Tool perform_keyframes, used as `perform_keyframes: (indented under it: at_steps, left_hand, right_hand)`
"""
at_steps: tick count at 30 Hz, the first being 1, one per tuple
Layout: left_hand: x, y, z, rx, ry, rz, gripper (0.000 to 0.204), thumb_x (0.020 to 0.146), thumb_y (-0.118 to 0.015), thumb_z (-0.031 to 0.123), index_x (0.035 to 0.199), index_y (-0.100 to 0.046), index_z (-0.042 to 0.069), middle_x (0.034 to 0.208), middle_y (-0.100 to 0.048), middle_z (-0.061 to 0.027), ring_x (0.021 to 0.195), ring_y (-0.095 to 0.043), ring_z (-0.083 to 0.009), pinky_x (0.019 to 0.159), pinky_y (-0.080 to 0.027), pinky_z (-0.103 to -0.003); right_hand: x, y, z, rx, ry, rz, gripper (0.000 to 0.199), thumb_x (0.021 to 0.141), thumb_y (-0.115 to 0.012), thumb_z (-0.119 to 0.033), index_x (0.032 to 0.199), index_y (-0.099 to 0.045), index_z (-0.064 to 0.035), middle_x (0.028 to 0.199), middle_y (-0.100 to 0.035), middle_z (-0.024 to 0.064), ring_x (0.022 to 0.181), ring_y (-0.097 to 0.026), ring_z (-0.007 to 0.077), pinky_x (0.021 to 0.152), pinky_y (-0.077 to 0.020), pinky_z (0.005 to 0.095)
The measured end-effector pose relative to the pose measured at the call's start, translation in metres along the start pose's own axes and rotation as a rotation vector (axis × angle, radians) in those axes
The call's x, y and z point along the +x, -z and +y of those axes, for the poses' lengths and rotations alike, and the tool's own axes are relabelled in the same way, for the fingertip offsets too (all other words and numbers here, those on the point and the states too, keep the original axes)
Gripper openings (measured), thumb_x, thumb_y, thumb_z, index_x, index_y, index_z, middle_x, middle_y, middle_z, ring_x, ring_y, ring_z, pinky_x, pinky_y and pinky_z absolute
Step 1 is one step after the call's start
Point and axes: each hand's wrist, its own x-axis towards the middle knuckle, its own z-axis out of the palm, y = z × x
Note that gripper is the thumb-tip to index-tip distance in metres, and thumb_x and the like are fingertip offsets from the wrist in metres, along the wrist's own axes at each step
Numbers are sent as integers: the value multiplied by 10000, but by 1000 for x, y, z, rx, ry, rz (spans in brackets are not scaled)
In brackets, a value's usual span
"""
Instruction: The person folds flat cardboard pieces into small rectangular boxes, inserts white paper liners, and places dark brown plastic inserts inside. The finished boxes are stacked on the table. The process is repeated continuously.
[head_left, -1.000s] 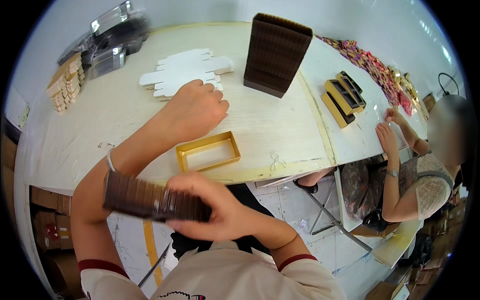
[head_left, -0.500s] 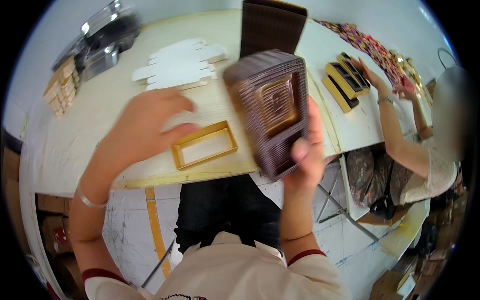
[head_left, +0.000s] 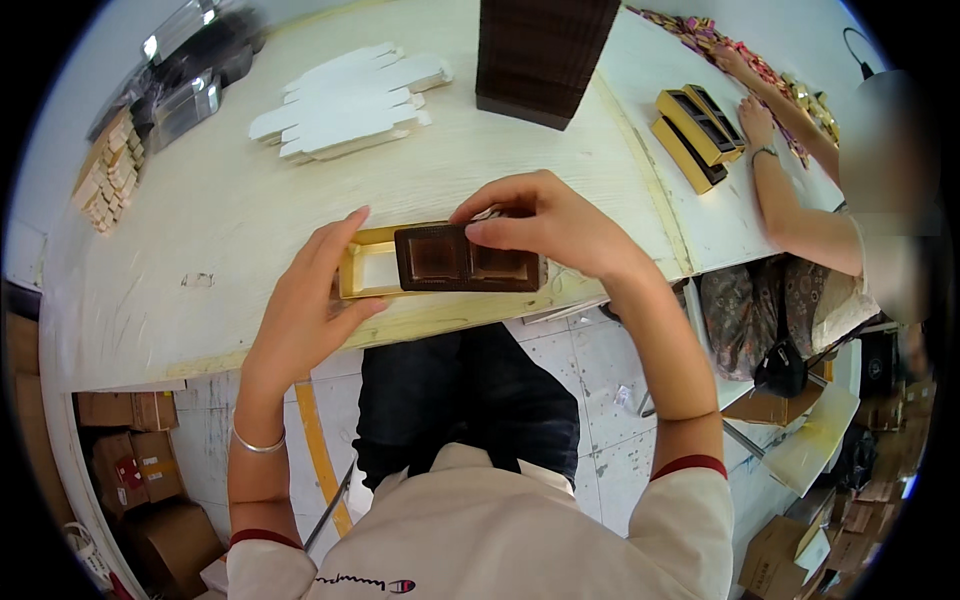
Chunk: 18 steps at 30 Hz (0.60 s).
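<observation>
A shallow gold box (head_left: 348, 275) lies near the table's front edge. My left hand (head_left: 305, 285) holds its left end, thumb at the front side and fingers at the back. With my right hand (head_left: 550, 225) I pinch a dark brown plastic tray insert (head_left: 432, 258) at its upper edge. Two square recesses show in the insert. It lies over the middle and right of the box, tilted slightly and covering that part. The box's white inside is visible at the left. Whether the insert is seated in the box, I cannot tell.
A tall dark brown stack of trays (head_left: 540, 65) stands at the back. Flat white cartons (head_left: 350, 105) lie left of it. Clear plastic containers (head_left: 190, 105) and small pale blocks (head_left: 112, 180) sit far left. At right, a co-worker's hands (head_left: 757, 122) are near gold boxes (head_left: 690, 150).
The stack of brown trays has left my right hand, which now holds an insert over the gold box. My left hand has come down onto the box's left end.
</observation>
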Motion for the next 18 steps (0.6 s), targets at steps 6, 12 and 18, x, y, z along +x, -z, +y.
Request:
perform_keyframes:
  at_steps: [6,12,18]
  left_hand:
    - [7,0,3,-54,19,-62,703,754,-744,160,1379,-435,70,1304,-483,-139,1137,-515,-316,939,-434,-368]
    - [15,8,-8,-77,-39,-120,626,761,-736,65,1340,-499,86,1251,-483,-113,951,-563,-271,742,-505,-338]
    - [17,5,-12,-27,-78,-132,766,687,-800,207,1367,-467,89,1350,-444,-127,1200,-468,-333,976,-420,-389]
  right_hand:
    - [27,-31,14,-560,221,190,335,854,-664,-317,945,-685,5,910,-621,120,663,-592,229,617,-484,332]
    - [12,-27,8,-596,582,308,446,817,-696,-387,1067,-599,-31,931,-538,136,696,-572,310,658,-492,381]
    - [-19,-27,15,-598,674,50,392,723,-782,-100,1084,-648,-31,1043,-544,140,796,-568,255,687,-495,328]
